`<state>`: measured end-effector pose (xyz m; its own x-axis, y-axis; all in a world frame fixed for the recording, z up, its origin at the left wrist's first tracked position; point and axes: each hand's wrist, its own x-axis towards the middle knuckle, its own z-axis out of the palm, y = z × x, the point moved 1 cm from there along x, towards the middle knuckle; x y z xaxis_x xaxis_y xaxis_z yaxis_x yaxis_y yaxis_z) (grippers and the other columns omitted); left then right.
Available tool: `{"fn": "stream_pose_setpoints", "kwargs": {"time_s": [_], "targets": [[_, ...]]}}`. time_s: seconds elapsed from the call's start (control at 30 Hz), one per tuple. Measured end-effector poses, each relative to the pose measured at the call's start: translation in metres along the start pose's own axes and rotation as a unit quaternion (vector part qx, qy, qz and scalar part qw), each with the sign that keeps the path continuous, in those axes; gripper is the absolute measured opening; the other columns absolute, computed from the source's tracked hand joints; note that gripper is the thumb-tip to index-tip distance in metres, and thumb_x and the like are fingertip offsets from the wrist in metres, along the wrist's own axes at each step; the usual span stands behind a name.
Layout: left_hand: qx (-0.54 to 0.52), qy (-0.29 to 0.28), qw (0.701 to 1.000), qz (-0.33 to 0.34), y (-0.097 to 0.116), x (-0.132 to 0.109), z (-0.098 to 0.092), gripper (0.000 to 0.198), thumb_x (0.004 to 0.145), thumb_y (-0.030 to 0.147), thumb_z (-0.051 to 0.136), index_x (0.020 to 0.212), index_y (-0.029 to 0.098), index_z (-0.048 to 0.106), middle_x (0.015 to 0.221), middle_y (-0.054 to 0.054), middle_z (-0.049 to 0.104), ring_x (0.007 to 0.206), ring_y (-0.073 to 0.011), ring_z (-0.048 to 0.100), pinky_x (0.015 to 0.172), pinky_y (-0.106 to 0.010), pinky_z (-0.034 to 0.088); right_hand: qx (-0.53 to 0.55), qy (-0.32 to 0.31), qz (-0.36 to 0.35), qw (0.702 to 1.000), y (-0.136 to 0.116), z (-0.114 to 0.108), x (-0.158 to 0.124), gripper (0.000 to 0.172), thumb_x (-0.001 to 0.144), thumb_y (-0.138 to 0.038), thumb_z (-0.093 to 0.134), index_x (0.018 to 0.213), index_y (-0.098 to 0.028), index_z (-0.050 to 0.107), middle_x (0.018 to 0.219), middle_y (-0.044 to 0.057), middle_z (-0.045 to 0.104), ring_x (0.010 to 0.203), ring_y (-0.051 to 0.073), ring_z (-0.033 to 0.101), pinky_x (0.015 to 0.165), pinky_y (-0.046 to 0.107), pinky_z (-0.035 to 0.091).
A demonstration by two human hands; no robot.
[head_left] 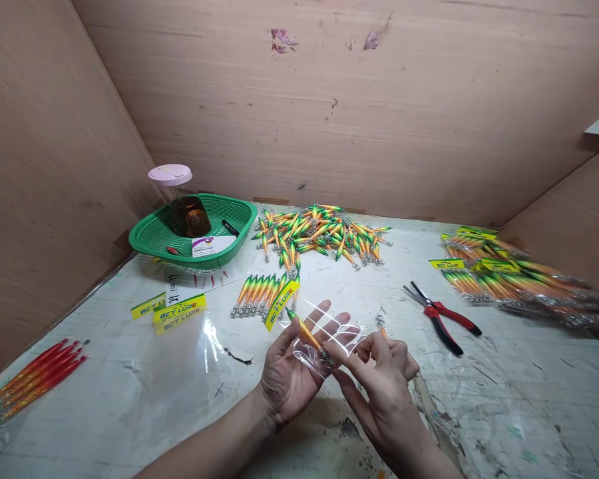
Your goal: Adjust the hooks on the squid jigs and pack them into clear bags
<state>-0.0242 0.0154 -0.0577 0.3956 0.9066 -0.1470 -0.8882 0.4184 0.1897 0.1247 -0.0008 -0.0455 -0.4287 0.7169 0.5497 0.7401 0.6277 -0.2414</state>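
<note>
My left hand (289,386) is palm up with a clear plastic bag (347,329) lying across its fingers. The bag's yellow BCT LURE header (282,306) sticks up beyond the thumb. A green-and-orange fishing lure (307,332) lies along the bag, its hook end toward my right hand, the thumb against its green end. Whether it is fully inside the bag I cannot tell. My right hand (387,392) presses index finger and thumb near that hook end. Its curled rear fingers hold a second lure (382,324), whose hook pokes out above them.
Loose lures form a pile (319,233) at the back, with a short row (257,295) before it. Red-handled pliers (442,318) and bagged lures (519,279) lie right. Left are a green basket (239,223) with a lidded cup (192,216), empty bags (180,309) and red lures (40,376).
</note>
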Motion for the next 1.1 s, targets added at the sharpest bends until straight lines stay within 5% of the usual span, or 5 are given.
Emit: {"fn": "stream_pose_setpoints", "kwargs": {"time_s": [0.2, 0.37, 0.87, 0.97, 1.1], "targets": [[-0.002, 0.035, 0.999, 0.005, -0.0023, 0.0010, 0.0033, 0.035, 0.093, 0.033, 0.052, 0.125, 0.018, 0.057, 0.126, -0.012, 0.064, 0.120, -0.0298, 0.059, 0.108, -0.047, 0.037, 0.041, 0.060, 0.010, 0.997, -0.0016, -0.0030, 0.0034, 0.030, 0.087, -0.024, 0.063, 0.117, -0.026, 0.065, 0.082, 0.003, 0.045, 0.077, 0.019, 0.043, 0.066, 0.032, 0.035], [-0.005, 0.017, 1.000, 0.007, -0.0058, -0.0013, 0.0036, 0.037, 0.092, 0.033, 0.055, 0.126, 0.019, 0.057, 0.131, -0.011, 0.061, 0.124, -0.0294, 0.055, 0.110, -0.045, 0.035, 0.083, 0.135, 0.014, 0.987, -0.0058, -0.0032, 0.0042, 0.029, 0.083, -0.012, 0.067, 0.111, -0.020, 0.067, 0.076, 0.001, 0.045, 0.074, 0.016, 0.041, 0.065, 0.030, 0.039], [0.005, 0.022, 1.000, 0.005, -0.0042, -0.0024, 0.0060, 0.037, 0.089, 0.036, 0.059, 0.121, 0.018, 0.060, 0.125, -0.013, 0.065, 0.118, -0.0289, 0.060, 0.102, -0.043, 0.043, 0.070, 0.089, 0.025, 0.993, -0.0028, 0.0021, 0.0035, 0.030, 0.085, -0.015, 0.061, 0.111, -0.027, 0.068, 0.085, 0.003, 0.045, 0.081, 0.019, 0.042, 0.071, 0.034, 0.035], [-0.014, 0.085, 0.996, 0.033, -0.0051, -0.0023, 0.0059, 0.032, 0.085, 0.038, 0.061, 0.108, 0.015, 0.064, 0.113, -0.015, 0.069, 0.109, -0.0306, 0.064, 0.093, -0.045, 0.049, 0.039, 0.093, 0.036, 0.994, -0.0025, 0.0040, 0.0014, 0.028, 0.085, -0.017, 0.062, 0.111, -0.028, 0.068, 0.087, 0.004, 0.043, 0.084, 0.021, 0.040, 0.072, 0.035, 0.031], [0.039, 0.214, 0.971, 0.094, -0.0057, 0.0003, 0.0057, 0.013, 0.088, 0.019, 0.059, 0.097, 0.012, 0.066, 0.092, -0.010, 0.073, 0.088, -0.0181, 0.070, 0.082, -0.030, 0.053, -0.021, 0.131, 0.058, 0.989, -0.0023, 0.0043, -0.0004, 0.025, 0.086, -0.023, 0.063, 0.107, -0.034, 0.071, 0.116, 0.009, 0.044, 0.103, 0.028, 0.038, 0.082, 0.043, 0.031]]}}
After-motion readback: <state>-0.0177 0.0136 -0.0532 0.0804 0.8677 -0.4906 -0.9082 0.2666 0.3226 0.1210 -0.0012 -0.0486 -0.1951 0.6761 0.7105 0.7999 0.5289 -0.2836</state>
